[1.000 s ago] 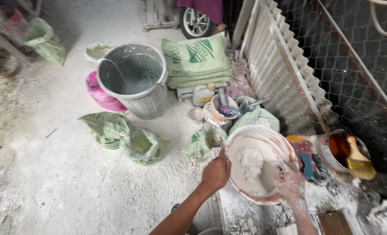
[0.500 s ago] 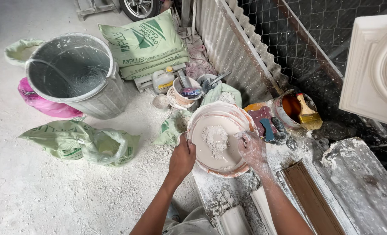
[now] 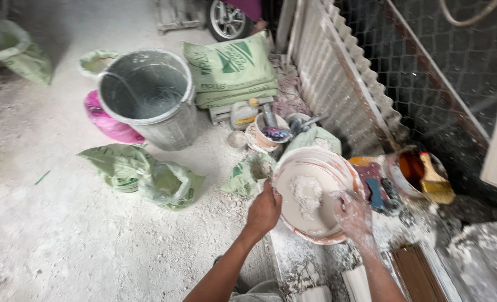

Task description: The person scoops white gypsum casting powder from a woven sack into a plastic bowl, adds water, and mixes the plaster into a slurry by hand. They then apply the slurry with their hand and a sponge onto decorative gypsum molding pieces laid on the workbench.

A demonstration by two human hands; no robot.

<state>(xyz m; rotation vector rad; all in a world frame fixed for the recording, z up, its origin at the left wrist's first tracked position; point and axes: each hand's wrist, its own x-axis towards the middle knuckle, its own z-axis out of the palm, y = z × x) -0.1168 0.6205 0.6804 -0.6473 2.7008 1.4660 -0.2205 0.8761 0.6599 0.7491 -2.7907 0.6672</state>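
Observation:
A round pale basin (image 3: 338, 168) holds wet white mix with a lump of dry white powder (image 3: 306, 193) in its middle. My left hand (image 3: 264, 212) grips the basin's near left rim. My right hand (image 3: 353, 213), coated in white paste, rests inside the basin at its right side, fingers in the mix. The basin stands on a white-splashed ledge (image 3: 298, 263).
A grey metal bucket (image 3: 148, 95) stands on the dusty floor beside a pink tub (image 3: 107, 120). Green sacks (image 3: 229, 67) lie stacked behind it, crumpled green bags (image 3: 142, 173) in front. Small pots (image 3: 268, 131) sit near the sacks. A tin with a yellow brush (image 3: 424, 176) stands right, by corrugated sheet (image 3: 338, 78).
The view has shifted back and forth across the floor. Both hands stay at the basin, left on the rim, right in the mix.

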